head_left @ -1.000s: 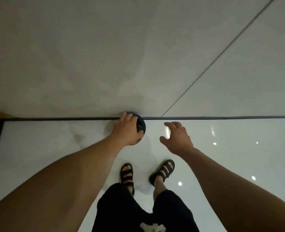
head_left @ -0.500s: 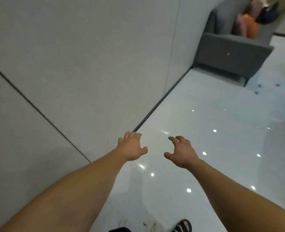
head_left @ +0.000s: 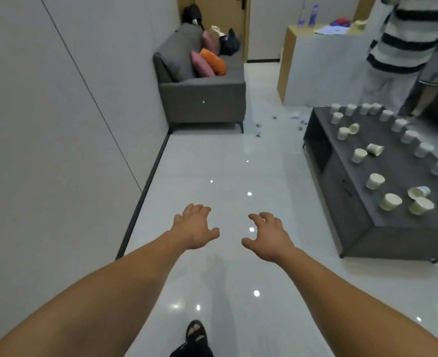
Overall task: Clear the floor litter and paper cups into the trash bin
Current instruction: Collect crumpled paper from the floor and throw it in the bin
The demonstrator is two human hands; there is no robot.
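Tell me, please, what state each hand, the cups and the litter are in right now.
left hand: open, holding nothing.
right hand: open, holding nothing.
paper cups: on the low table, most standing, some tipped over.
floor litter: scattered on the floor by the sofa, not picked up.

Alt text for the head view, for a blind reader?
Empty left hand and right hand reach forward over a glossy floor. Paper cups crowd a dark low table at right; litter lies ahead beside a grey sofa.
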